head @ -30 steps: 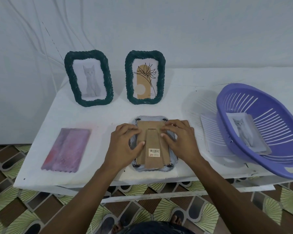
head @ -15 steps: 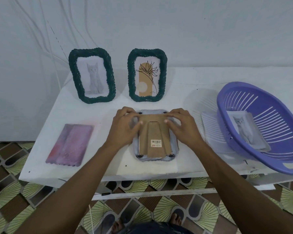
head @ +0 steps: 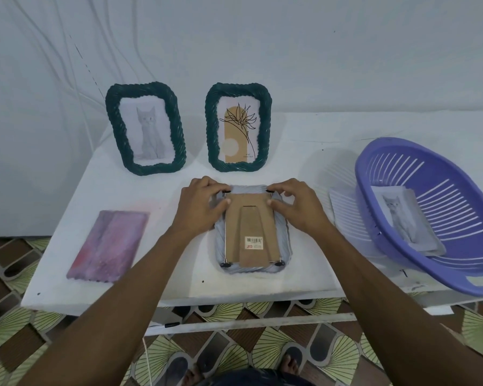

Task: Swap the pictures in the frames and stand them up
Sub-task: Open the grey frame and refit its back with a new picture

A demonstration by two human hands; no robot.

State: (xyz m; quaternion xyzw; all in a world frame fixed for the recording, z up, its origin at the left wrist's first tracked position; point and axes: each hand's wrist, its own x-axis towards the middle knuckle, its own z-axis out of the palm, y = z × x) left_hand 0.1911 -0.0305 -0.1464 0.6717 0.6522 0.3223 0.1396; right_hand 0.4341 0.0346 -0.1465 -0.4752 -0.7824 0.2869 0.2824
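Face-down grey frame, long axis running away; left hand and right hand pinching far corner clips.

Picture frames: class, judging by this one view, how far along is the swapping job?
Done: two green frames, cat and plant, stand upright at the back. In hand: the left hand and right hand work at the top corners of the grey frame, lying face down. Left: standing it up; the pink picture and basket pictures remain loose.
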